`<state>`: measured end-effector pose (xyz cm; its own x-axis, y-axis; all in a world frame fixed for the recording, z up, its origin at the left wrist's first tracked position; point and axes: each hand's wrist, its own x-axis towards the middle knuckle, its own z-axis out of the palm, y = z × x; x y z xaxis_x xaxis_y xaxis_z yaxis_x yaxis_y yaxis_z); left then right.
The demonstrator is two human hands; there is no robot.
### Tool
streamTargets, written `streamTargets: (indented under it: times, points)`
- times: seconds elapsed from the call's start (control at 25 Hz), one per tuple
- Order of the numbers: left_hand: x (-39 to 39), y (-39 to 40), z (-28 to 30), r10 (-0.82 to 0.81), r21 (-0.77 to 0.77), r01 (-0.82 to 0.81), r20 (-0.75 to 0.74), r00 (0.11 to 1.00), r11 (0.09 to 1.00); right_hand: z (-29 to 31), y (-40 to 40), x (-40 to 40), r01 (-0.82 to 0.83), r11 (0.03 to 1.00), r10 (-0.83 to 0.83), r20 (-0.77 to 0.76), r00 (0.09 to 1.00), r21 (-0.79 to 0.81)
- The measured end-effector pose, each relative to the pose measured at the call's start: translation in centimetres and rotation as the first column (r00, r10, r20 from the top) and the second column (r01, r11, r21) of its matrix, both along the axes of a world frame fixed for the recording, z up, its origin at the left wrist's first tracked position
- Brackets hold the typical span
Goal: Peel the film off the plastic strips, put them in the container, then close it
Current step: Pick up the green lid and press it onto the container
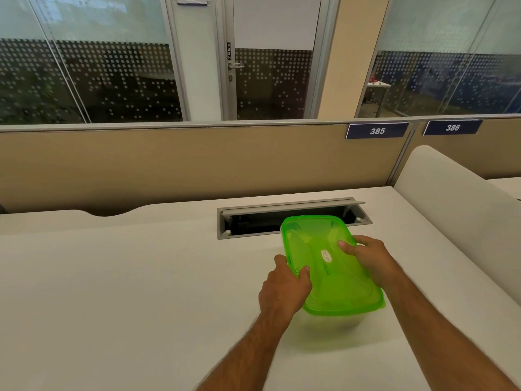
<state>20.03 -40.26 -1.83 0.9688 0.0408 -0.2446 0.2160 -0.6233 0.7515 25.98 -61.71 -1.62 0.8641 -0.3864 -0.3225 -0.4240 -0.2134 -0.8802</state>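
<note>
Green translucent lid [332, 266] sits on the container [335, 320], both on the white desk [141, 292]. Left hand [284, 292] clasps the lid's near-left edge, thumb on top, fingers curled under the rim. Right hand [366, 258] grips the opposite edge, thumb pressed flat on the lid just beside the oval label [326, 255]. Container body shows only as a blurred clear wall below the left grip; contents cannot be made out, and no strips or film lie loose on the desk.

Step in hand, by my reading: the closing. Lid looks seated but whether the rim has snapped down cannot be told.

Next move likely calls for even downward pressure around the rim, working outward from both grips toward the far corner, which lies beyond both hands over the open cable tray [293, 218].
</note>
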Motion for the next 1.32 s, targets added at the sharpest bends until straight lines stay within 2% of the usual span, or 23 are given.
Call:
streamTargets:
  times: [0.08, 0.16, 0.28, 0.44, 0.64, 0.8, 1.0, 1.2, 1.32]
  points:
    - [0.5, 0.1, -0.1, 0.005, -0.049, -0.006, -0.029, 1.0, 0.999, 0.1, -0.1, 0.2, -0.032, 0.999, 0.032, -0.018, 0.999, -0.025]
    - [1.1, 0.4, -0.1, 0.004, -0.129, -0.014, -0.072, 0.997, 0.991, 0.5, -0.1, 0.3, -0.059, 0.992, 0.057, -0.023, 0.998, -0.113]
    - [2.2, 0.9, -0.2, 0.031, -0.218, -0.052, -0.096, 0.995, 0.975, 0.8, 0.1, 0.4, -0.042, 0.978, 0.046, 0.015, 0.999, -0.204]
    - [3.5, 1.1, -1.2, 0.057, -0.283, -0.059, -0.017, 0.998, 0.957, 0.2, 0.0, 0.2, 0.027, 0.996, -0.02, 0.074, 0.997, -0.087]
    - [5.2, 1.0, -1.3, 0.102, -0.187, -0.092, 0.048, 0.994, 0.978, 0.8, -0.1, 1.9, 0.065, 0.998, -0.065, 0.072, 0.995, -0.006]
    - [8.5, 1.5, 0.3, 0.189, -0.272, -0.191, -0.032, 0.981, 0.943, 1.6, 0.2, 4.8, 0.053, 0.998, -0.05, 0.081, 0.995, -0.032]
    - [11.8, 1.5, 0.3, 0.254, -0.468, -0.309, -0.177, 0.951, 0.828, 0.9, 0.9, 7.0, -0.019, 0.991, 0.027, 0.06, 0.998, -0.13]
    - [13.0, 1.0, -0.8, 0.288, -0.528, -0.357, -0.212, 0.934, 0.77, 0.8, 0.8, 7.9, 0.014, 0.996, -0.017, -0.025, 1.0, -0.085]
    - [13.4, 0.9, -1.0, 0.29, -0.529, -0.351, -0.198, 0.936, 0.773, 0.6, 0.8, 8.2, 0.03, 0.998, -0.033, -0.048, 0.998, -0.062]
